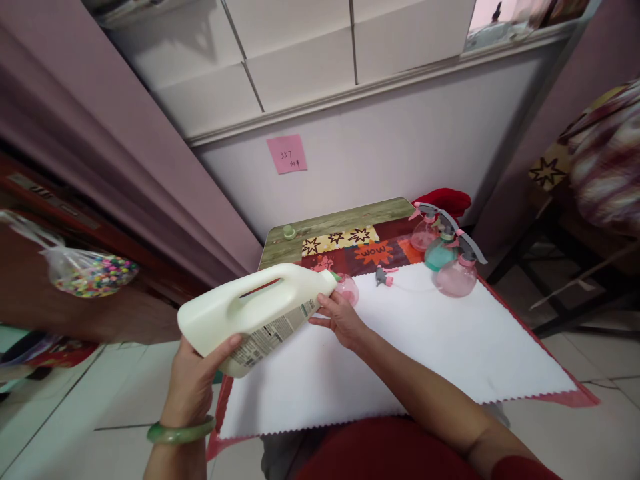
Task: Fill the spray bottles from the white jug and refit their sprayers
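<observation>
Head view. One white jug (270, 303), lying aslant above the left edge of the surface (345, 219), neck at a round pink bottle (349, 291). Left hand (200, 373): grip holding the jug's base. Right hand (344, 320): fingers by the jug's neck; cannot tell what its grip holds. One loose spray head (384, 277), right of the pink bottle. Three spray bottles (441, 253), towards the far right corner. One green cap (289, 232), near the far left corner.

Jug label (273, 333) too small to read, striped cloth (607, 163) cut off
</observation>
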Motion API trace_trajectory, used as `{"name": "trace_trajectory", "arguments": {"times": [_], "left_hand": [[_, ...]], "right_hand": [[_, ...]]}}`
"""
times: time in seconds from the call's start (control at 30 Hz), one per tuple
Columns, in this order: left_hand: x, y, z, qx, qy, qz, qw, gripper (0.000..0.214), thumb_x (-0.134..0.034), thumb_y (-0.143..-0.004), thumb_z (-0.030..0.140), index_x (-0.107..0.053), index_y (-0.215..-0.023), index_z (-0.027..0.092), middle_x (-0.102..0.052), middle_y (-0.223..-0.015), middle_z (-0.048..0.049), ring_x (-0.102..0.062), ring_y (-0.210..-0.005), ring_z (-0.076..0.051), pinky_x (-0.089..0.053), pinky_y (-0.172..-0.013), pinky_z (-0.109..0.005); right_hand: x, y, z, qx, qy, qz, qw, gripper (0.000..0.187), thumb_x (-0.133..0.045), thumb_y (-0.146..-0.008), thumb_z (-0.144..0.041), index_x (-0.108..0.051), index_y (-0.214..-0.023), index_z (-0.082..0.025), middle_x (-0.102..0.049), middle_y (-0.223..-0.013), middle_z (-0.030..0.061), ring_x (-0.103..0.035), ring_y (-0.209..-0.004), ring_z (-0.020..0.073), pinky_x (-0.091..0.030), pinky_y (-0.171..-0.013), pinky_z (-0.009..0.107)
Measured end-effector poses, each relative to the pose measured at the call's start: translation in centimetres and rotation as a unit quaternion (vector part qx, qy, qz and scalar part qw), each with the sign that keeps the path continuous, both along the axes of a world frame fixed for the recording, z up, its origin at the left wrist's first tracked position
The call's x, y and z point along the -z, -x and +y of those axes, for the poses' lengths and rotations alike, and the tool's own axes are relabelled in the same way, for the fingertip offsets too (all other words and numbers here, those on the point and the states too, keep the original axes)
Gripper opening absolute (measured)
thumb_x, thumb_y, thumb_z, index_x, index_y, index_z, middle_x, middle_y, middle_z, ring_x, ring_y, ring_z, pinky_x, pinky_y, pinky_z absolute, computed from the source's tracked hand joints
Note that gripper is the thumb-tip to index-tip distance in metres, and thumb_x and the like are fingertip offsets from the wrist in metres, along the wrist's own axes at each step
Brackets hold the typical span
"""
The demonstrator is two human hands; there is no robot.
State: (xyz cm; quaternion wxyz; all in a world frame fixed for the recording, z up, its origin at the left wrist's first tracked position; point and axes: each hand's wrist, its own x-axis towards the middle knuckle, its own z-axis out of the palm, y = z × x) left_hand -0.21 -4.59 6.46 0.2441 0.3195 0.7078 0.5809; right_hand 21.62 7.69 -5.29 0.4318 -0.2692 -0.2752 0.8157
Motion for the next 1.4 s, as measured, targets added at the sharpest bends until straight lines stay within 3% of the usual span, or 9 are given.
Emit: {"name": "trace_trajectory", "arguments": {"times": [0.2, 1.13, 1.4], "left_hand": [[-0.19, 0.0, 0.02, 0.004, -0.007, 0.01, 1.0, 0.092, -0.101, -0.055, 0.038, -0.067, -0.139, 0.019, -0.074, -0.134, -0.0124, -0.071, -0.115, -0.031, -0.062, -0.083, -0.033], [-0.61, -0.17, -0.13, 0.01, 0.0, 0.008, 1.0, 0.094, -0.102, -0.053, 0.04, -0.066, -0.137, 0.018, -0.074, -0.132, -0.0133, -0.071, -0.113, -0.032, -0.062, -0.089, -0.038], [-0.83, -0.42, -0.03, 0.004, 0.003, 0.011, 1.0, 0.095, -0.102, -0.052, 0.042, -0.065, -0.137, 0.018, -0.074, -0.131, -0.0134, -0.072, -0.111, -0.031, -0.061, -0.085, -0.035]], "right_hand": [[0.13, 0.04, 0.01, -0.004, -0.002, 0.001, 1.0, 0.055, -0.088, -0.078, -0.056, -0.069, -0.121, -0.028, -0.071, -0.138, 0.0057, -0.075, -0.112, 0.0245, -0.067, -0.088, 0.04], [0.08, 0.15, 0.05, -0.006, 0.001, -0.005, 1.0, 0.053, -0.088, -0.078, -0.055, -0.07, -0.12, -0.028, -0.072, -0.136, 0.0058, -0.075, -0.111, 0.0242, -0.067, -0.089, 0.04], [0.06, 0.13, 0.06, -0.008, -0.001, -0.006, 1.0, 0.051, -0.087, -0.08, -0.055, -0.07, -0.12, -0.029, -0.072, -0.137, 0.0052, -0.075, -0.111, 0.0242, -0.068, -0.09, 0.042]]}}
